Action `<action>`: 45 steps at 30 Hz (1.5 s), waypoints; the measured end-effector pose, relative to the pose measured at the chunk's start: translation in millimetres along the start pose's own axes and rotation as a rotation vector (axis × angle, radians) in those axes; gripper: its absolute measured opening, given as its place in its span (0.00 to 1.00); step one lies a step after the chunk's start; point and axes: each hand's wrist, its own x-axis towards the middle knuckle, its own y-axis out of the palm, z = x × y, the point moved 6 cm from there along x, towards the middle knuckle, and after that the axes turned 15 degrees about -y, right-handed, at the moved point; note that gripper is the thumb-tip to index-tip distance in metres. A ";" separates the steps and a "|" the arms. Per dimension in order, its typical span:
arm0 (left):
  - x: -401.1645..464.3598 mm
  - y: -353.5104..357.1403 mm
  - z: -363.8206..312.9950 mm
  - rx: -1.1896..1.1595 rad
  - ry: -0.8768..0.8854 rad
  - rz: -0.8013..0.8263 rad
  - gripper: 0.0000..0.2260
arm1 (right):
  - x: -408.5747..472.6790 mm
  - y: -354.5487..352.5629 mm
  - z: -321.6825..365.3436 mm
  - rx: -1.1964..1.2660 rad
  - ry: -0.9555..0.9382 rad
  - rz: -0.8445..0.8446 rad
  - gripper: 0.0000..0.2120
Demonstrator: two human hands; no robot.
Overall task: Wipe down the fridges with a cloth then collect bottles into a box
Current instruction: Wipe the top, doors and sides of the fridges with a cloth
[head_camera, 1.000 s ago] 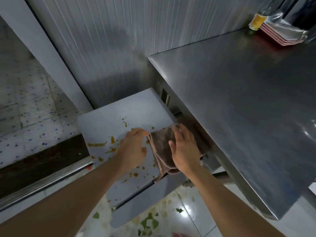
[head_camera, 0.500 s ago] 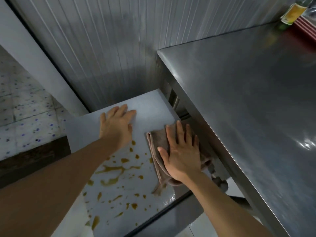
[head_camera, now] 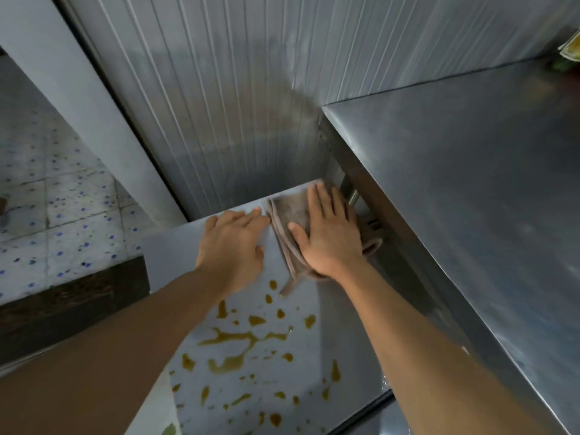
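A folded grey-brown cloth (head_camera: 287, 211) lies at the far right corner of a low pale-grey fridge top (head_camera: 307, 365). My right hand (head_camera: 329, 237) presses flat on the cloth, fingers straight and spread. Beside it, my left hand (head_camera: 233, 246) rests palm-down on the bare top, fingertips near the back edge, just touching the cloth's left fold. Several yellow-brown spill stains (head_camera: 238, 337) dot the surface nearer to me. A bottle with a yellow label (head_camera: 571, 50) peeks in at the upper right edge.
A tall stainless steel counter (head_camera: 470, 199) overhangs on the right, its edge close to my right forearm. A ribbed metal wall (head_camera: 235, 89) stands behind. Tiled floor (head_camera: 56, 215) and a dark sill lie to the left.
Both hands have slid away from me toward the back wall, the right one pushing the cloth to the far corner. The stains now lie behind the hands.
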 end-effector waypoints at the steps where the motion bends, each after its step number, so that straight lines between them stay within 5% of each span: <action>1: 0.9 -1.8 2.9 -0.025 0.003 0.028 0.26 | -16.4 -0.6 6.0 -0.005 0.001 -0.020 0.37; 6: -12.8 -23.5 49.3 -0.091 -0.125 -0.068 0.23 | -74.9 4.8 18.7 -0.060 -0.001 0.015 0.37; 10: -23.2 -17.4 92.0 0.023 -0.247 -0.065 0.20 | -22.9 4.9 5.2 -0.051 -0.049 0.047 0.38; 20: -24.6 -3.5 106.5 -0.083 -0.224 -0.061 0.20 | 64.3 -7.3 -6.5 -0.060 -0.117 -0.041 0.22; 29: -26.1 -20.7 114.9 -0.323 -0.329 -0.037 0.22 | 51.2 11.6 123.6 -0.091 -0.286 0.008 0.26; 34: -56.8 -28.4 129.8 -0.271 -0.391 -0.096 0.19 | 40.4 15.6 129.0 -0.063 -0.455 0.064 0.30; 40: -59.6 -26.3 134.6 -0.257 -0.314 -0.106 0.19 | 47.4 -0.8 39.4 -0.089 -0.127 0.018 0.27; 45: -56.8 -28.3 136.4 -0.347 -0.304 -0.070 0.18 | 49.1 9.5 87.2 -0.083 -0.109 -0.016 0.27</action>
